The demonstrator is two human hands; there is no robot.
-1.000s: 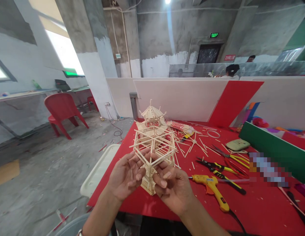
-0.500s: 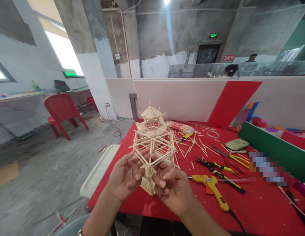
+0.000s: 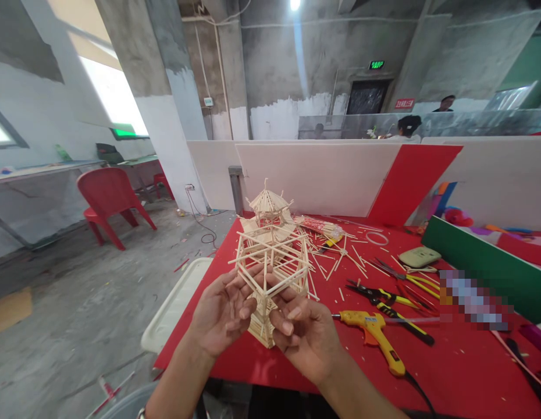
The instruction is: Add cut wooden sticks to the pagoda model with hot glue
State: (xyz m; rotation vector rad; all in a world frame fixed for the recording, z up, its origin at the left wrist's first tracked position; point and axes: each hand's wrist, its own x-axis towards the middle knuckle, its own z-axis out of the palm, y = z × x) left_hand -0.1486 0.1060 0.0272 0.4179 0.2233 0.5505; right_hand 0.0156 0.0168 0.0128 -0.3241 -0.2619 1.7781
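A model made of thin wooden sticks (image 3: 265,286) stands near the table's front, between my two hands. Its upper part is an open six-sided frame with crossing sticks on top; denser stick work shows lower down. My left hand (image 3: 221,314) cups the left side, fingers curled and partly hidden behind the sticks. From the right, my right hand (image 3: 306,333) holds the same frame, its fingers bent around a lower corner. Directly behind it rises a stick pavilion (image 3: 269,203) with a pointed roof, partly covered by the frame.
Right of my hands lie a yellow glue gun (image 3: 375,337), pliers (image 3: 390,305) and a green-grey case (image 3: 419,257). Loose sticks (image 3: 340,256) and a stick bundle (image 3: 320,226) are scattered behind. A green board (image 3: 484,267) edges the red table (image 3: 253,369); a low white partition (image 3: 314,174) stands beyond.
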